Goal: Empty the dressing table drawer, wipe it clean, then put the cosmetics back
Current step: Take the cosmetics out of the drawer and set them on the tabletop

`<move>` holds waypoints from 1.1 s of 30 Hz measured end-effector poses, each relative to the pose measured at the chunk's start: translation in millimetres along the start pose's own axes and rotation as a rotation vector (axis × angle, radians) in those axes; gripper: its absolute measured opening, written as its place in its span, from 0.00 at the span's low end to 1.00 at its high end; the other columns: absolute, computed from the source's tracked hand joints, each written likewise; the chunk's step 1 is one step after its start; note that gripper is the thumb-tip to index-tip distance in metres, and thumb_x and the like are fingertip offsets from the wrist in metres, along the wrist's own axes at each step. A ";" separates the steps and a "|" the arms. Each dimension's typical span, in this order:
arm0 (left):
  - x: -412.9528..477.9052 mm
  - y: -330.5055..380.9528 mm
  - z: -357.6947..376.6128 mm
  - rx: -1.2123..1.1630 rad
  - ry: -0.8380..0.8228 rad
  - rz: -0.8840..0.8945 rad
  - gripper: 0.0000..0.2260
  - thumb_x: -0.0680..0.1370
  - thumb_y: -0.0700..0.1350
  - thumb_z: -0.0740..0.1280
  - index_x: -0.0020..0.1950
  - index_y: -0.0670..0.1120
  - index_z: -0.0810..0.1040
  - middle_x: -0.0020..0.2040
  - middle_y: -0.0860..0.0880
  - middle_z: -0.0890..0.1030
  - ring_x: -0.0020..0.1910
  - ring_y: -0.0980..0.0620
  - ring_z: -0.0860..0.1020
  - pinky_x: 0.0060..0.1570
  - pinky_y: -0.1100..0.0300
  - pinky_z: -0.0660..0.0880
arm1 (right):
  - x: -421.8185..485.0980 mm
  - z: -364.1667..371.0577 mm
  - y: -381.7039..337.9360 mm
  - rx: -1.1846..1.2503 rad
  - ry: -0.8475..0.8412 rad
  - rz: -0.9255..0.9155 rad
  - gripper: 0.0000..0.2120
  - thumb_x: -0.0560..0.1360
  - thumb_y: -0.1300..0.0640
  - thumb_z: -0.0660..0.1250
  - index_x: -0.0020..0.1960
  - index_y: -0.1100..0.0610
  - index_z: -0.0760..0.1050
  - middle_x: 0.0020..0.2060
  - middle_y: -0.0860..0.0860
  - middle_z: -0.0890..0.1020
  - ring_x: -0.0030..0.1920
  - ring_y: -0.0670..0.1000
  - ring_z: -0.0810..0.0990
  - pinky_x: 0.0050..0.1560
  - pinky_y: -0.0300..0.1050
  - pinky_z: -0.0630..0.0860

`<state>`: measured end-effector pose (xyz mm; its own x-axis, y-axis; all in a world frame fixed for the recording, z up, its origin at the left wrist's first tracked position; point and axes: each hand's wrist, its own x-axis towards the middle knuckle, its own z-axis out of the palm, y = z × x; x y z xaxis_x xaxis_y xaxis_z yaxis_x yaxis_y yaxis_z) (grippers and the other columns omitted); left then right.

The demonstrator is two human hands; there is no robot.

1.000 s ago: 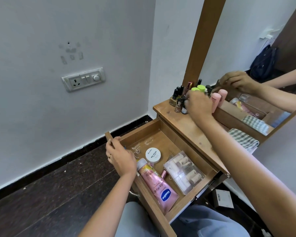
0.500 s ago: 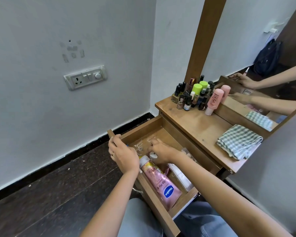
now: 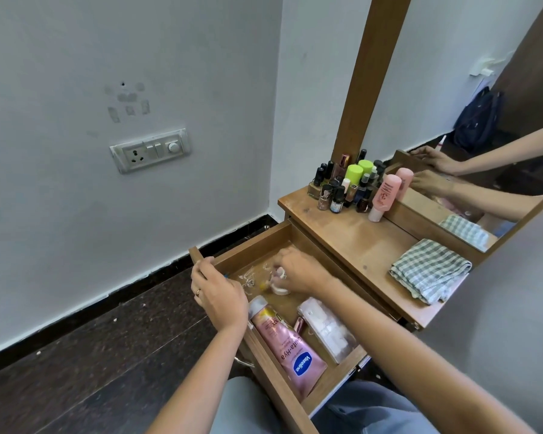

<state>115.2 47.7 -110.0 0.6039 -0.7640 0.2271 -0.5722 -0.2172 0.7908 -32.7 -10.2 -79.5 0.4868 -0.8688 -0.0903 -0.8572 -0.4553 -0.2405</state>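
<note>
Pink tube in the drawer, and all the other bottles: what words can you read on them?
"Vaseline": white letters in the blue oval on the pink tube.
"Gluta-Hya": along the same tube.
Pink bottle on the tabletop: print too blurred to read.
Small bottles: labels too small to read.

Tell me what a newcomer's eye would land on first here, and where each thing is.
The open drawer stands out, with a pink Vaseline tube lying along its near side and the right hand pinching a small white jar further in, while the left hand grips the drawer's edge. On the tabletop, a crowd of small cosmetic bottles stands at the far corner, and a folded checked cloth lies at the near end.
</note>
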 end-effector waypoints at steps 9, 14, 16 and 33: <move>0.7 1.8 -1.2 -0.017 -0.010 0.002 0.19 0.73 0.29 0.65 0.62 0.41 0.70 0.63 0.39 0.71 0.64 0.37 0.70 0.59 0.42 0.71 | 23.7 -134.8 41.6 0.131 0.383 0.180 0.06 0.71 0.54 0.71 0.45 0.55 0.78 0.39 0.49 0.82 0.38 0.46 0.79 0.38 0.42 0.78; 1.5 -0.5 0.0 -0.006 -0.012 0.007 0.19 0.73 0.30 0.66 0.62 0.42 0.71 0.63 0.40 0.71 0.64 0.36 0.70 0.57 0.42 0.71 | 59.2 -163.6 50.1 -0.114 0.330 0.366 0.09 0.73 0.56 0.67 0.51 0.58 0.79 0.46 0.52 0.79 0.46 0.55 0.79 0.42 0.44 0.72; 1.7 0.2 -0.3 -0.007 -0.014 0.007 0.18 0.73 0.30 0.65 0.62 0.41 0.71 0.64 0.39 0.71 0.64 0.36 0.70 0.59 0.42 0.70 | 73.5 -161.0 55.4 -0.175 0.250 0.406 0.11 0.74 0.57 0.65 0.54 0.60 0.79 0.51 0.55 0.80 0.49 0.58 0.79 0.43 0.45 0.73; 1.1 0.5 -0.8 -0.006 -0.018 0.006 0.18 0.73 0.31 0.66 0.62 0.41 0.71 0.64 0.39 0.71 0.64 0.36 0.70 0.58 0.42 0.70 | 88.5 -147.4 66.3 -0.239 0.200 0.485 0.13 0.73 0.58 0.67 0.56 0.60 0.76 0.54 0.57 0.78 0.50 0.59 0.80 0.46 0.49 0.78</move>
<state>116.0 47.3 -108.8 0.5898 -0.7765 0.2217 -0.5729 -0.2090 0.7925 -71.2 -145.9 39.0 0.0076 -0.9985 0.0547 -0.9999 -0.0071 0.0096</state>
